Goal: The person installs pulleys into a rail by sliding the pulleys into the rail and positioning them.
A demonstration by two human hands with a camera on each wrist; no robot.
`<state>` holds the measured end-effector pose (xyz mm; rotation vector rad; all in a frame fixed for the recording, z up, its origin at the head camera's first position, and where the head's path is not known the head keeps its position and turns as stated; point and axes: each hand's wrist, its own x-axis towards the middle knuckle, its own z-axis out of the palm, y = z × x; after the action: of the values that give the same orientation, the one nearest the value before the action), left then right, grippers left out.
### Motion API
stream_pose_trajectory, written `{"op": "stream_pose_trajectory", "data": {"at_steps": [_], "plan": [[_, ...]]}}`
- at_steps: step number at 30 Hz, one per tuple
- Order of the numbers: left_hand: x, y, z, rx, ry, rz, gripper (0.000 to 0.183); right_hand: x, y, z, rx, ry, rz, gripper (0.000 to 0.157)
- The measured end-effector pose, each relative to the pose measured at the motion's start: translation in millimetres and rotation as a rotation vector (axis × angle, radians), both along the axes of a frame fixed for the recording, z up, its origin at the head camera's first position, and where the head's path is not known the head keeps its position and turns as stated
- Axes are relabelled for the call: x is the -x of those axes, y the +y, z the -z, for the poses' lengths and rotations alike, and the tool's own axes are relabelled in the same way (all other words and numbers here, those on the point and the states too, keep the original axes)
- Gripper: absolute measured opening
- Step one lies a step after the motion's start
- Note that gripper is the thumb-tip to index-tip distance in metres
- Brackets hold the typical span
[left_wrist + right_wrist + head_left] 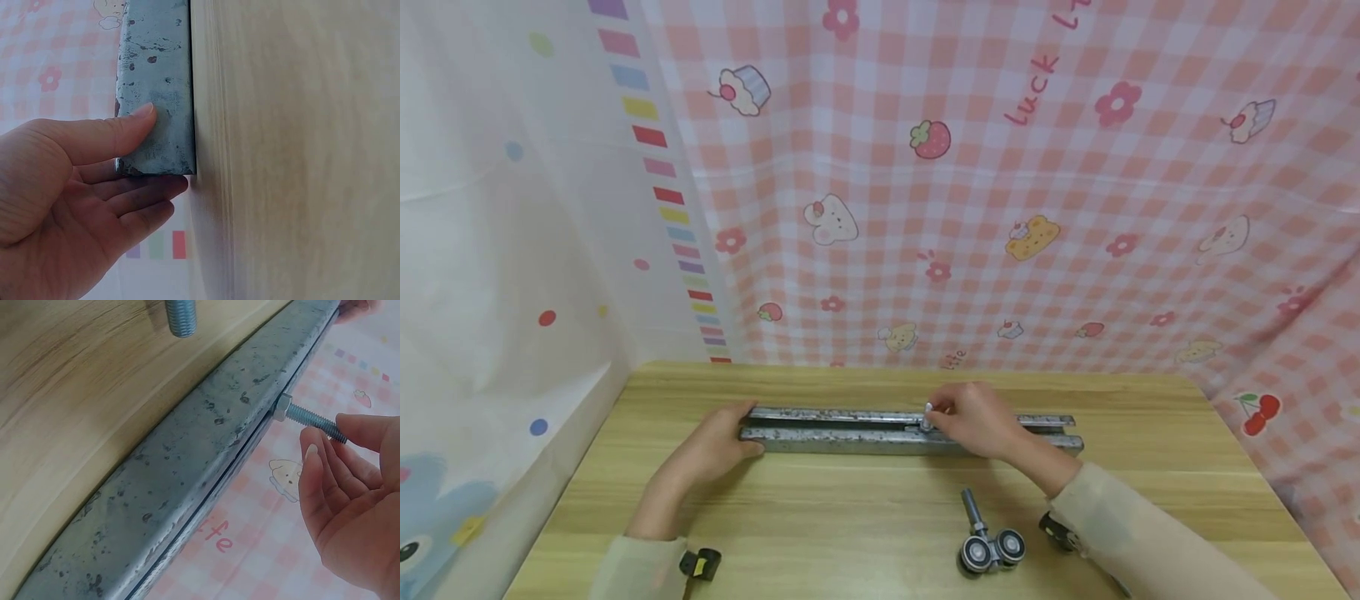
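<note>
A scuffed grey metal rail (850, 443) with a slot along its top lies across the wooden table. At its left end my left hand (718, 442) grips it, thumb (140, 122) pressed to the near side and fingers around the end. Out of the slot, right of the middle, stands a threaded bolt (312, 420) with a hex nut (283, 407) at its base. My right hand (981, 419) pinches the bolt's free end between thumb and fingertips. Whatever the bolt joins to inside the rail is hidden.
A roller trolley (991, 550) with black-rimmed wheels and an upright bolt (972, 507) sits on the wooden table (850, 533), nearer than the rail. Its bolt tip (181, 319) shows in the right wrist view. A pink checked cloth (970, 200) hangs behind the table.
</note>
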<state>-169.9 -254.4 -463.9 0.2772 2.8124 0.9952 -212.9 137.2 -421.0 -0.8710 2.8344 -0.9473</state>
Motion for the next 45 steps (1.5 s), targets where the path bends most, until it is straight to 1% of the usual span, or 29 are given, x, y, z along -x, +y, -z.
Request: {"op": "stream_pose_trajectory", "data": {"at_steps": [7,13,20,29,36,45], "plan": [[2.3,-1,1.2,-0.002,0.004,-0.005,0.068,1.7,-8,-1.7,-0.007,-0.005,-0.015,0.008],[2.2,-2,3.4,-0.004,0.007,-0.001,0.069,2.4,-16,-1.4,-0.021,0.003,-0.029,0.011],[0.8,0,2.6,-0.009,0.007,-0.002,0.067,2.4,-25,-1.7,-0.015,-0.025,-0.031,0.008],[0.9,-1,2.6,-0.016,-0.006,-0.006,0.067,3.9,-41,-1.5,-0.036,-0.008,-0.039,0.01],[0.5,-1,3.0,-0.014,-0.001,-0.005,0.066,5.1,-54,-0.3,-0.042,0.011,-0.063,0.009],[0.3,-1,2.6,-0.016,-0.009,-0.007,0.066,5.7,-72,-3.4,-0.08,0.012,-0.085,0.009]]}}
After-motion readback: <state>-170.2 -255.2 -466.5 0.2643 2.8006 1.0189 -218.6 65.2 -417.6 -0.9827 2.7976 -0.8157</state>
